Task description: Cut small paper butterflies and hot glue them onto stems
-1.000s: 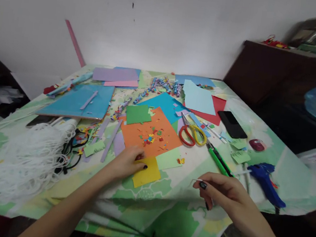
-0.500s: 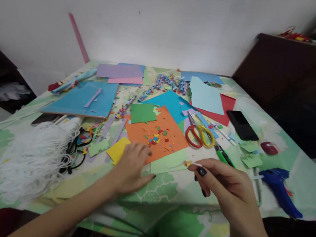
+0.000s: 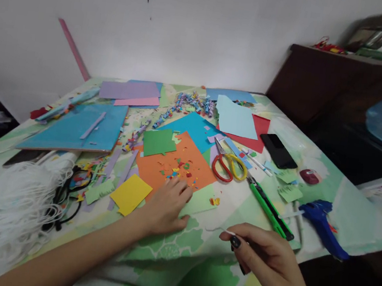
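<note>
My left hand [image 3: 166,207] rests low over the near edge of the orange paper [image 3: 153,171], thumb held apart from the bent fingers. Its fingertips are at a scatter of small cut-paper pieces [image 3: 178,172], and I see nothing held in it. Between thumb and forefinger, my right hand [image 3: 257,254] pinches a thin white string [image 3: 216,228], whose loose end points left above the tablecloth. A yellow paper square [image 3: 130,194] lies left of my left hand, and a green box cutter [image 3: 270,208] lies just beyond my right hand.
Red-and-yellow-handled scissors [image 3: 229,167], a black phone [image 3: 278,151] and a blue glue gun [image 3: 324,228] are on the right. A tangled heap of white string [image 3: 6,216] fills the near left. Twisted paper garlands [image 3: 189,102] lie at the back beside coloured sheets.
My left hand has moved forward to the small paper pieces. My right hand keeps its pinch on the string and sits lower in view. The camera view has shifted, uncovering more of the box cutter.
</note>
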`<state>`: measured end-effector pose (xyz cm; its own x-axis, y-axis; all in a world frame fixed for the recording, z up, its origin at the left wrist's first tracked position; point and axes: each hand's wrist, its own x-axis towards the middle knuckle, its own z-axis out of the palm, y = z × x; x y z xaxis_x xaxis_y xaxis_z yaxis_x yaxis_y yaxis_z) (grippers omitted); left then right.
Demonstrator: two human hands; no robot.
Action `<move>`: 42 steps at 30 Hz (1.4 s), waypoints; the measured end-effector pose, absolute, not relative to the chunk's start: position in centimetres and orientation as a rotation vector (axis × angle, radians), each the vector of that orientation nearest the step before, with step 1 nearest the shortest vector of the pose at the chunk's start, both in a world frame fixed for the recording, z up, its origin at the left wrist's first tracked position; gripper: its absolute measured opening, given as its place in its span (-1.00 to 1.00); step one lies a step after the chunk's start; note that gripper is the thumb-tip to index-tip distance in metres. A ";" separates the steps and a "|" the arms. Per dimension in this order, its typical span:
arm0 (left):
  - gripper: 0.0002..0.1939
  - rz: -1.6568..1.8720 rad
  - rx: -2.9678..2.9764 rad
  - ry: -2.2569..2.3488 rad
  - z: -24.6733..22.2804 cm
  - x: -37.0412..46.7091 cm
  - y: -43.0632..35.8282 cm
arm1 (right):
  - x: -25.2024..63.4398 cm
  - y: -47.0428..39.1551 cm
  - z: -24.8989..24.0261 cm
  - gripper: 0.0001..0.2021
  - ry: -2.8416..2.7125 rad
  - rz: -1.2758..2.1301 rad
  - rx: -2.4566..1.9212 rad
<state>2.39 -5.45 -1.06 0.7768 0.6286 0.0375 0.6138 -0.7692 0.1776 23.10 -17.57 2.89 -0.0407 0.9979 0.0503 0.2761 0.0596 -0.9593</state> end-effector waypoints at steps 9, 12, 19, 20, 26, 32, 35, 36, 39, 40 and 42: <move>-0.89 0.253 2.873 0.999 -2.2 3.0 -3.0 | 22.7 -15.7 2.6 -0.78 -1.534 1.026 -1.407; -0.92 0.439 2.651 0.904 -2.2 2.5 -3.4 | 22.2 -14.9 2.3 -0.78 -1.619 0.917 -1.416; -0.52 0.508 1.576 0.477 -1.6 1.7 -4.7 | 20.6 -12.2 1.6 -0.77 -1.818 0.870 -1.355; -0.53 0.466 1.515 0.516 -1.6 1.7 -4.7 | 20.5 -11.7 1.6 -0.77 -1.840 0.883 -1.357; -0.72 0.481 1.840 1.003 -1.6 0.2 -4.8 | 21.1 -10.6 0.4 -0.76 -1.907 0.953 -1.475; -0.73 0.354 2.374 1.029 -3.0 -1.5 -5.7 | 21.4 -11.3 -1.6 -0.78 -1.984 0.886 -1.497; -0.75 0.366 2.531 1.013 -3.4 -2.1 -6.0 | 22.0 -11.9 -1.8 -0.80 -2.001 0.761 -1.460; -0.76 0.393 2.563 1.017 -3.4 -2.4 -6.0 | 22.3 -12.2 -1.8 -0.81 -1.982 0.717 -1.441; -0.78 0.581 2.602 1.082 -3.1 -3.2 -5.1 | 23.3 -13.1 -1.4 -0.87 -1.865 0.597 -1.415; -0.80 0.669 2.602 1.117 -2.9 -3.4 -4.5 | 23.6 -13.4 -1.3 -0.89 -1.809 0.567 -1.428; -0.82 0.798 2.608 1.159 -2.6 -3.6 -2.9 | 24.2 -14.0 -1.1 -0.93 -1.688 0.532 -1.474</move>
